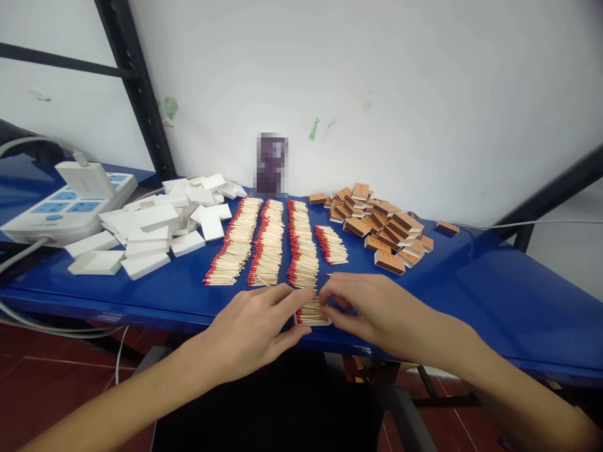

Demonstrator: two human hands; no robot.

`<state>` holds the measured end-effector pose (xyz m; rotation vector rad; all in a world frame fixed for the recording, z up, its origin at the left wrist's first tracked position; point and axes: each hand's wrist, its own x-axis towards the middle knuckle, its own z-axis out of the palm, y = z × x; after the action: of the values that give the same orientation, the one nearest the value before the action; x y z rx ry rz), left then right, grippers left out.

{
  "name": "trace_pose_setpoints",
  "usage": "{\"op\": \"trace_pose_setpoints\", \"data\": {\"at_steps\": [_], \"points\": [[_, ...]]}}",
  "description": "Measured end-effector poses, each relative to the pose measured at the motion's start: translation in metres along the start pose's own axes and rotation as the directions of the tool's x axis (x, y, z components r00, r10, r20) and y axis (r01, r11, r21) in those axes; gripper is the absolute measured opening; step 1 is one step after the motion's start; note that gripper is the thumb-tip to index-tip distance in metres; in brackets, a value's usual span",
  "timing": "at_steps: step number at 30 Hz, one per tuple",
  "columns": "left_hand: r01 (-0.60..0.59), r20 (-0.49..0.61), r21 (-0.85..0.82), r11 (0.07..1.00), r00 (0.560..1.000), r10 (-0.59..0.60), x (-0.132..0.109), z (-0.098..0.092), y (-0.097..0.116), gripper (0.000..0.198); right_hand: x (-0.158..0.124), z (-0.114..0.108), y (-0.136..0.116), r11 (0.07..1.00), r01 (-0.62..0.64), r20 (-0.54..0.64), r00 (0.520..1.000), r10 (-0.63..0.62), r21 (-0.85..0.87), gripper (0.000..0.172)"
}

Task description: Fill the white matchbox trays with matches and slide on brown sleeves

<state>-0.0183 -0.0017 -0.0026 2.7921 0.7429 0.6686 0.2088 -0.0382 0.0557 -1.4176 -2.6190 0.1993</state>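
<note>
At the near edge of the table (471, 289) we see a small white tray of matches (312, 312), with pale wooden sticks packed side by side and red heads toward 9 o'clock. Our left hand (254, 329) grips its left side, forefinger stretched along the far rim, thumb at the near corner, the other fingers flat. The forearm comes in from 7 o'clock. Our right hand (372, 307) closes narrowly on the right end, fingers curled onto the sticks, with the forearm coming from 4 o'clock. At 12 o'clock lie rows of loose matches (268, 242). A heap of white card trays (155, 226) lies at 10 o'clock and brown sleeves (381, 229) at 1 o'clock. The table is glossy blue.
</note>
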Motion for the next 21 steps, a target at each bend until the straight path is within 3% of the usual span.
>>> {"op": "trace_pose_setpoints", "data": {"at_steps": [4, 9, 13, 17, 21], "points": [[-0.013, -0.012, 0.016, 1.000, 1.000, 0.014, -0.001, 0.000, 0.000, 0.029, 0.001, -0.002, 0.033, 0.979, -0.190, -0.080, 0.980, 0.184, -0.068, 0.012], [-0.020, -0.026, 0.018, 1.000, 0.999, 0.020, -0.001, 0.002, 0.000, 0.029, 0.005, 0.001, 0.056, 0.960, -0.260, 0.014, 0.965, 0.263, -0.099, 0.019], [-0.008, -0.025, 0.020, 1.000, 1.000, 0.009, -0.001, 0.002, 0.001, 0.040, 0.003, 0.001, 0.034, 0.973, -0.231, 0.014, 0.973, 0.231, 0.026, 0.021], [0.015, -0.049, -0.006, 1.000, 0.999, -0.015, 0.000, 0.000, 0.002, 0.048, 0.000, 0.000, -0.001, 0.980, -0.128, 0.061, 0.991, 0.120, 0.154, 0.016], [0.014, -0.028, -0.009, 1.000, 1.000, -0.015, 0.000, 0.000, 0.001, 0.047, 0.000, -0.003, -0.002, 0.983, -0.141, 0.059, 0.989, 0.134, 0.118, 0.022]]}}
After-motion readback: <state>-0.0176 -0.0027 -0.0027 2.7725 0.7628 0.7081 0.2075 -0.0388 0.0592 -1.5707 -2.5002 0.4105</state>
